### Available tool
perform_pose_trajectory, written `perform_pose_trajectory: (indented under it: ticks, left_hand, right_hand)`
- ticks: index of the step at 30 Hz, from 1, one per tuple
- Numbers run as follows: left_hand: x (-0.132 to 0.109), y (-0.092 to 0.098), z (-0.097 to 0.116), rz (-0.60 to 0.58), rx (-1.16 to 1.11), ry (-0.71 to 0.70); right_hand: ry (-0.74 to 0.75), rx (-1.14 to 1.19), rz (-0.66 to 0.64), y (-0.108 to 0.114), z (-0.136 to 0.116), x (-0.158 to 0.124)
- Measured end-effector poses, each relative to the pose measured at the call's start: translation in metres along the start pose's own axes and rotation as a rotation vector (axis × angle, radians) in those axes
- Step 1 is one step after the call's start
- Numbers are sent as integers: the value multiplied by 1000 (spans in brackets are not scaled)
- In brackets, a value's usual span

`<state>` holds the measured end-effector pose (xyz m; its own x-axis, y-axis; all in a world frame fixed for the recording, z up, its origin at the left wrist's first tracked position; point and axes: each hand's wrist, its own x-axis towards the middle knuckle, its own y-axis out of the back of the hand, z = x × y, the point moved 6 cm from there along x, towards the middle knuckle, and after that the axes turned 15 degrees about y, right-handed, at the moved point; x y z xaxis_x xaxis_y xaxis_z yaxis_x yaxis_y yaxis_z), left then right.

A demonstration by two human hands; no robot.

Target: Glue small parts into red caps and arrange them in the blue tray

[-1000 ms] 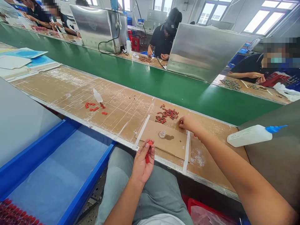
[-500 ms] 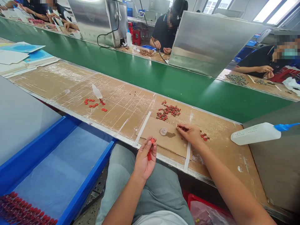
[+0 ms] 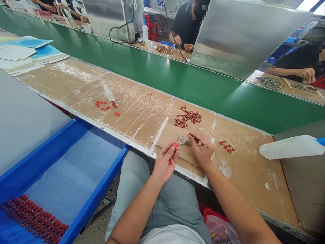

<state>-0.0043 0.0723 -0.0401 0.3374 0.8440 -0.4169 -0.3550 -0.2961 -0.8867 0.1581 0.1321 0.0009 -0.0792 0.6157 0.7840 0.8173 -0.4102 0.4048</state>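
My left hand (image 3: 164, 164) is closed around several red discs (image 3: 175, 145), one held up at the fingertips. My right hand (image 3: 203, 150) pinches a small dark-and-red part (image 3: 189, 135) just right of a small clear cup (image 3: 181, 139). The cup stands on a flat cardboard sheet (image 3: 164, 135). Behind it lies a loose pile of small red-and-dark parts (image 3: 190, 117). Several red discs with dark pieces attached (image 3: 227, 147) rest to the right of my right hand. More red discs (image 3: 105, 108) lie loose at the left, beside a translucent nozzle bottle (image 3: 109, 93).
A large white bottle (image 3: 289, 147) lies at the right end. Beyond the bench runs a green belt (image 3: 162, 79), with metal boxes (image 3: 228, 40) and people working behind it. Lower left, a blue tray (image 3: 58, 176) holds rows of red pieces (image 3: 35, 218). Boards (image 3: 22, 56) are stacked at the upper left.
My right hand has moved left from the sheet's right side to beside the clear cup, closer to my left hand. The whole view has tilted down slightly.
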Motion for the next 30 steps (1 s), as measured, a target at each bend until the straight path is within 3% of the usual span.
perform_pose_trajectory:
  ticks: [8, 17, 30]
  left_hand:
    - [22, 1, 10, -58, 39, -35]
    - [19, 4, 6, -44, 107, -108]
    - [17, 8, 5, -16, 42, -63]
  right_hand:
    - [112, -40, 8, -3, 0, -1]
    - [168, -49, -25, -8, -1, -1]
    - [226, -65, -63, -12, -8, 4]
